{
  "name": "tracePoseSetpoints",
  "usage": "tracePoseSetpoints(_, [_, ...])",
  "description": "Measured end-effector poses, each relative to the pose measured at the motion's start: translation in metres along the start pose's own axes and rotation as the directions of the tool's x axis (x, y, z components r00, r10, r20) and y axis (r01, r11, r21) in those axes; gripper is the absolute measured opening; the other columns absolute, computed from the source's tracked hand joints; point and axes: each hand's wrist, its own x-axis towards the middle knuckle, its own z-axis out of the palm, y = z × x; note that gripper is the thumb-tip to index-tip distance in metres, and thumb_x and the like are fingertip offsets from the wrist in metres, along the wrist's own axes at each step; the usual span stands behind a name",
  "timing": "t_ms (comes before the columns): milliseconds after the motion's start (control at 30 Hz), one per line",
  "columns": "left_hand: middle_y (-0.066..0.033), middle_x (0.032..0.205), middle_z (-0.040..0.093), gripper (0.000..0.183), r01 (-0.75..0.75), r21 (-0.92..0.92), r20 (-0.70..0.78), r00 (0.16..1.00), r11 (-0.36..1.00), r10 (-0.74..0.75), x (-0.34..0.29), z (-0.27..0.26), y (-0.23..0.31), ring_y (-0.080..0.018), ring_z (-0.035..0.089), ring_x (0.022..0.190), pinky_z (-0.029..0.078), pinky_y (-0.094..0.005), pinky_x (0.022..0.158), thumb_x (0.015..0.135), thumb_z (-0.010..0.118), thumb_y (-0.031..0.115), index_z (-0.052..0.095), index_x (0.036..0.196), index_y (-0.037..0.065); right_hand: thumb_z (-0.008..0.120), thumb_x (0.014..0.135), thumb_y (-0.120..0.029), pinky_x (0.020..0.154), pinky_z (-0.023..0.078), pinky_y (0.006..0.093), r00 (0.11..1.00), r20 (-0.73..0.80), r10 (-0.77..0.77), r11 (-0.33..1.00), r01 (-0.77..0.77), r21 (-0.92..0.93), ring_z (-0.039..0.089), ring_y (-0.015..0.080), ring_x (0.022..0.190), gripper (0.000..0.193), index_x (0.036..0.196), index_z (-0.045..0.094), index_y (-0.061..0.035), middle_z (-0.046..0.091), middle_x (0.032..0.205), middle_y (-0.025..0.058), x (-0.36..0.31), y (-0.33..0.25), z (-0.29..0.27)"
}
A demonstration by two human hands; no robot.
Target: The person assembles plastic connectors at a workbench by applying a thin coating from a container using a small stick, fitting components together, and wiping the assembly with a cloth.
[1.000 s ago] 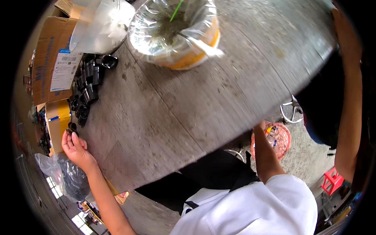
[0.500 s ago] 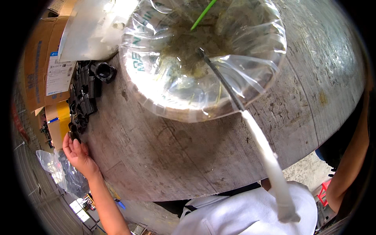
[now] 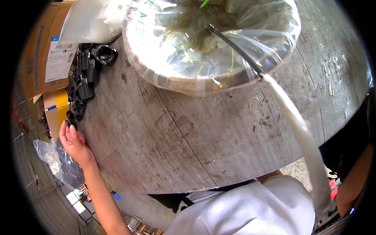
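My left hand is at the left edge of the table, its fingers curled round a small black plastic part. That part is at the near end of a row of black plastic parts, some with round openings. Ahead of me stands a round basin lined with clear plastic film, with murky greenish-brown stuff inside. A tool with a thin dark rod and a long white handle leans over the basin's near right rim. Its lower end is blurred. My right hand is not in view.
The worn grey table curves round in front of me. Cardboard boxes and a whitish plastic sheet are at the far left. A clear plastic bag lies beside my left forearm. A bare arm shows at the right edge.
The view has shifted, so the basin, the row and my left hand sit higher in it. The white handle's lower end shows farther right. My left hand stays at the row's near end.
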Motion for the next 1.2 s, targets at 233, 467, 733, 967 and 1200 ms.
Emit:
tracePoseSetpoints(233, [0.0023,0.078,0.046,0.039,-0.02,0.086,-0.018,1.0,0.996,0.022,-0.005,0.005,0.005,-0.0036,0.036,0.057,0.028,-0.0196,0.049,0.092,0.061,0.018,0.047,0.122,-0.002,0.064,0.085,-0.015,0.055,0.044,0.0287,0.999,0.03,-0.027,0.958,0.017,0.286,0.055,0.0149,0.064,0.019,0.096,0.065,0.0,0.062,0.08,0.0053,-0.003,0.004,0.013])
tracePoseSetpoints(467, [-0.005,0.1,0.053,0.039,-0.056,-0.092,0.004,0.998,0.994,0.056,0.003,0.011,0.0,-0.0032,0.037,0.058,0.03,-0.0178,0.05,0.089,0.063,0.009,0.046,0.123,-0.001,0.064,0.087,-0.015,0.051,0.043,0.0263,0.985,0.125,-0.119,0.677,-0.012,0.736,0.053,0.0112,0.059,0.018,0.097,0.065,0.0004,0.062,0.078,0.0024,-0.027,-0.002,0.003])
tracePoseSetpoints(733, [-0.0065,0.118,0.055,0.044,-0.142,-0.251,-0.115,0.987,0.957,0.117,0.002,0.005,-0.009,-0.0098,0.055,0.091,0.044,-0.0207,0.073,0.088,0.066,0.009,0.047,0.127,0.0,0.062,0.086,-0.011,0.066,0.045,0.0242,0.867,0.19,-0.461,0.627,0.167,0.761,0.056,0.0113,0.074,0.009,0.087,0.058,-0.0025,0.064,0.09,0.0057,-0.149,-0.059,-0.159])
tracePoseSetpoints(967, [-0.0151,0.126,0.056,0.047,-0.178,-0.647,-0.028,0.977,0.741,0.211,-0.021,0.017,0.037,-0.0223,0.056,0.114,0.043,-0.0333,0.1,0.082,0.066,-0.003,0.049,0.126,-0.002,0.072,0.08,-0.02,0.075,0.045,0.0298,0.472,-0.082,-0.878,0.179,0.482,0.857,0.057,0.0162,0.082,0.026,0.082,0.049,-0.0087,0.06,0.09,0.0104,-0.289,-0.123,-0.288])
tracePoseSetpoints(1200, [-0.0229,0.129,0.052,0.082,-0.12,-0.842,0.094,0.927,0.526,0.362,-0.119,-0.009,0.081,-0.0311,0.055,0.115,0.043,-0.0446,0.101,0.063,0.087,0.01,0.043,0.131,-0.005,0.076,0.074,-0.015,0.068,0.048,0.0286,-0.125,-0.378,-0.918,-0.346,0.719,0.603,0.06,0.0169,0.077,0.025,0.081,0.055,-0.0059,0.061,0.083,0.011,-0.433,-0.201,-0.322])
